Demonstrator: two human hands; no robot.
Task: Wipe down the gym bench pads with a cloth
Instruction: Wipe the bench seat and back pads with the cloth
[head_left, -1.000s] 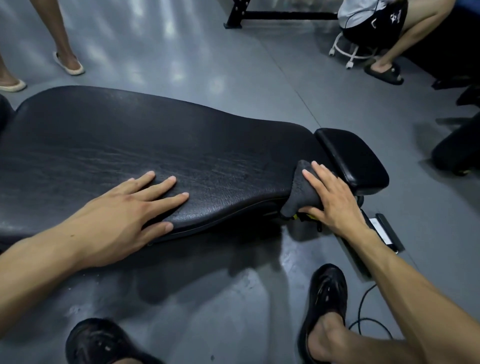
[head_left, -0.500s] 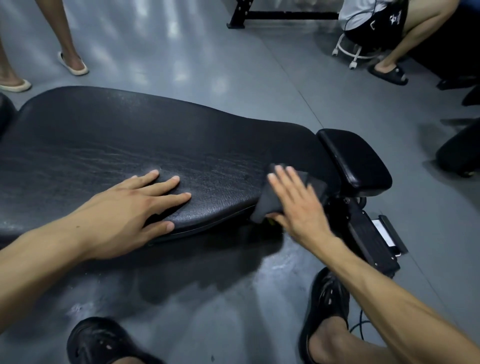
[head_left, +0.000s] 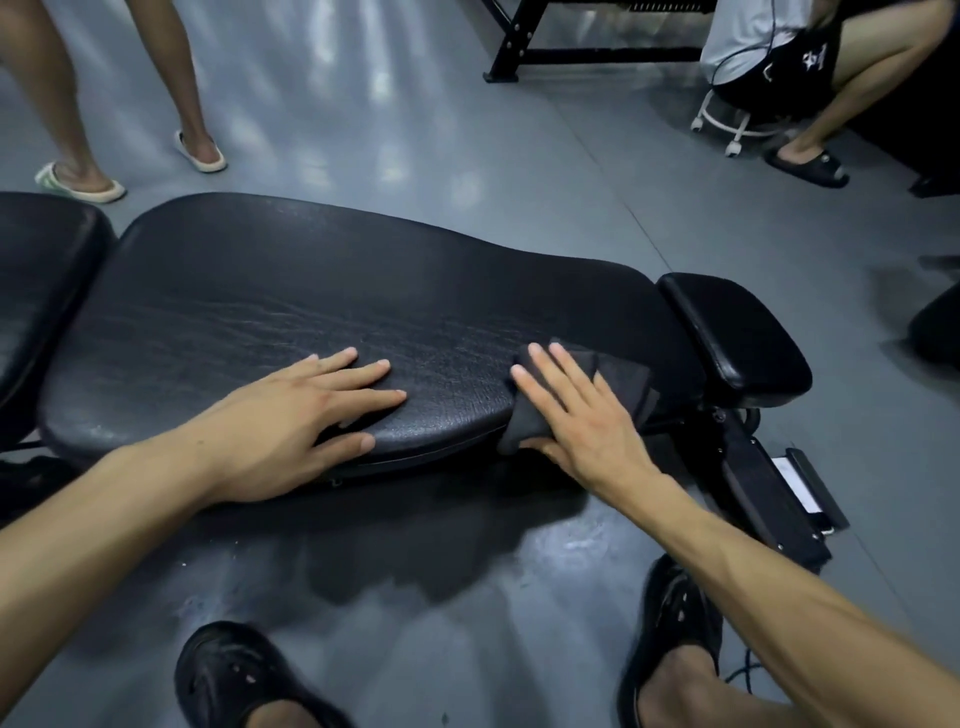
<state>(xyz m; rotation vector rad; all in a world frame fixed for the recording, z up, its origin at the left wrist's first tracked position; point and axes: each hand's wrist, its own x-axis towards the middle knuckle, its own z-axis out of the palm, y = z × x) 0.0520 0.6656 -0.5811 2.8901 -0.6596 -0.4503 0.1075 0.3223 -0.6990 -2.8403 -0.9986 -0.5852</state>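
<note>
**Two hands on the long bench pad, cloth under the right**

The left hand (head_left: 291, 415) lies flat on the near edge of the long black pad (head_left: 311, 312), fingers straight and spread, thumb hooked over the pad's rim; it holds nothing. Just to its right, apart from it, the right hand (head_left: 576, 415) presses a dark cloth (head_left: 621, 382) onto the narrow end of the same pad. Its fingers are straight and slightly fanned on top of the cloth, while the thumb sits under the cloth's lower fold at the pad's edge. The cloth drapes over that edge, part on the top surface, part hanging down the side.

Beyond the right hand, a small black pad (head_left: 737, 332) stands at the bench's end, separated from the long pad by a gap. Below it, the bench's black frame (head_left: 769, 493) runs down toward the floor beside the right forearm. To the far side of the left hand, a third pad (head_left: 41, 291) adjoins the long one.

Near the person's own black shoes (head_left: 234, 675), the grey floor (head_left: 415, 145) shows a wet sheen. Across the bench, a standing person's legs in pale sandals (head_left: 200, 150) and a person seated on a white stool (head_left: 732, 122) occupy the background.
</note>
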